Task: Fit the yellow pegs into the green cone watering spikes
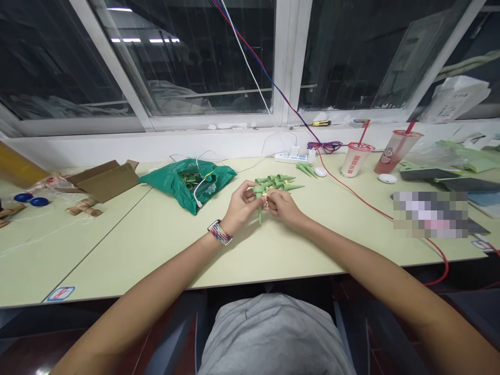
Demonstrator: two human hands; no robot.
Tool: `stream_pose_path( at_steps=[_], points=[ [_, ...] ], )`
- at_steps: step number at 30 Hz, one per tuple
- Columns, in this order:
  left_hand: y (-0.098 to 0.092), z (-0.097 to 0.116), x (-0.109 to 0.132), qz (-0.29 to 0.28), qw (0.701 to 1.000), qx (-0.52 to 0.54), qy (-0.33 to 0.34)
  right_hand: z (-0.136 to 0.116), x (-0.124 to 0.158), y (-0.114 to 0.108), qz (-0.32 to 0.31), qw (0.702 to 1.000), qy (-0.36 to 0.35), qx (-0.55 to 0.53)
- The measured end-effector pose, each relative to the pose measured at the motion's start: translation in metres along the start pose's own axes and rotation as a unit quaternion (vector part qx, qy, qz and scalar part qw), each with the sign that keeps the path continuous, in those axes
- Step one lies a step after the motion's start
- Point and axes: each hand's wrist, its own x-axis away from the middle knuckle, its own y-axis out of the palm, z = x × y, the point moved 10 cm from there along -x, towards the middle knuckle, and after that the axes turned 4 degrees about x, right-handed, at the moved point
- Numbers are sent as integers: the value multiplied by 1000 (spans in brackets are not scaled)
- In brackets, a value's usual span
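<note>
My left hand (pixel 242 204) and my right hand (pixel 282 207) meet above the pale green table (pixel 164 245). Between them, my left fingers hold a green plastic cone spike (pixel 260 208), point down, with a small yellow part (pixel 265 194) at its top. My right fingers pinch at that yellow part, and the fingers hide how it joins the spike. Just beyond my hands lies a heap of similar green spikes (pixel 276 182). A multicoloured watch strap (pixel 220 232) circles my left wrist.
Further right lie two loose green spikes (pixel 307 169). A green plastic bag (pixel 187 182) holds more green pieces. Behind stand a power strip (pixel 292 157) with cables and two plastic drink cups (pixel 355 160). A flattened cardboard box (pixel 105 180) sits left; a red cable (pixel 363 200) crosses the table.
</note>
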Motion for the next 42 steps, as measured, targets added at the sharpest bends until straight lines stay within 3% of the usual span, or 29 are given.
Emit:
stream_pose_path(
  at_steps=[4, 8, 14, 21, 22, 24, 26, 28, 30, 32, 36, 39, 42],
  points=[
    [-2, 17, 4, 17, 984, -135, 112, 6, -2, 4, -20, 998, 38, -36],
    [5, 28, 11, -2, 951, -246, 186, 9, 1, 8, -52, 994, 76, -61],
    [34, 57, 31, -74, 826, -424, 365, 10, 9, 15, -120, 972, 166, -116],
    [52, 56, 44, -103, 703, -544, 447, 12, 15, 9, -162, 951, 244, -101],
    [52, 54, 43, -108, 706, -545, 440, 14, 16, 8, -161, 949, 252, -96],
    [48, 52, 37, -114, 753, -512, 398, 19, 14, 7, -144, 955, 249, -75],
    [33, 49, 24, -84, 838, -436, 317, 19, 9, 1, -93, 974, 204, -27],
    [12, 35, 9, -33, 929, -314, 196, 10, 4, -9, -24, 992, 107, 56],
    [-4, 11, 0, 1, 986, -153, 66, -6, 5, -13, 24, 985, -15, 168],
    [-6, -12, -4, 3, 999, -4, -37, -18, 10, -11, 40, 955, -102, 274],
    [0, -34, -3, -9, 975, 158, -158, -30, 16, -10, 45, 902, -168, 394],
    [4, -35, -2, -25, 959, 202, -198, -36, 17, -8, 41, 881, -192, 431],
    [5, -32, -2, -40, 961, 190, -198, -32, 14, -7, 29, 892, -169, 419]
  ],
)
